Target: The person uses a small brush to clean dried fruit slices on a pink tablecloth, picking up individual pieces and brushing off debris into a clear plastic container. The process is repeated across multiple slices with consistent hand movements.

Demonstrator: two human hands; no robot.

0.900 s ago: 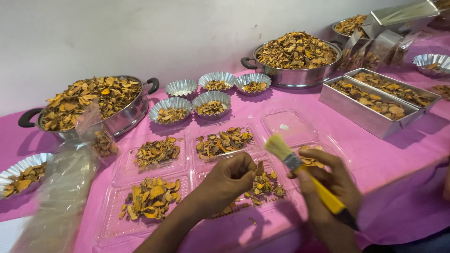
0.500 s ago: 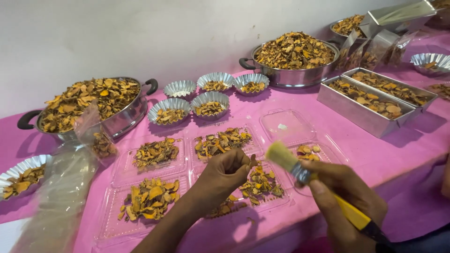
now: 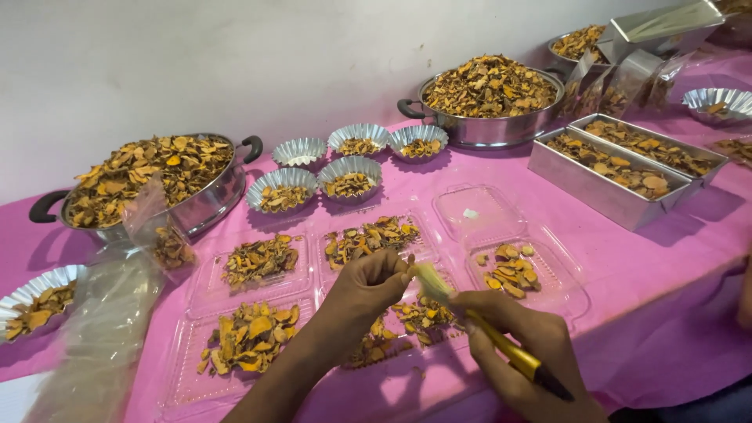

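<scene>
At the near edge of the pink-clothed counter [image 3: 674,258], the left hand [image 3: 368,286] is curled with its fingertips pinched on something small at the pale bristles of the yellow-handled brush [image 3: 478,329]; what it pinches is too hidden to make out. The right hand [image 3: 521,352] is closed round the brush handle, whose dark end sticks out toward the bottom edge of the view; the bristles are blurred. Both forearms are cut off at the bottom. The hands partly cover a clear plastic clamshell tray of orange-brown dried slices [image 3: 415,317]. Just right of it lies an open clear clamshell tray [image 3: 540,290] with a few slices, its lid bare. Left of the hands, two more clear trays [image 3: 258,262] hold slices. At the left edge a crumpled clear plastic bag [image 3: 102,329] blurs what lies under it. Toward the far edge stand small fluted foil cups [image 3: 348,176], two round steel pans with black handles [image 3: 486,94], heaped with slices, and two rectangular metal tins [image 3: 619,168]. The far right corner holds clear bags [image 3: 619,82], hard to read.
</scene>
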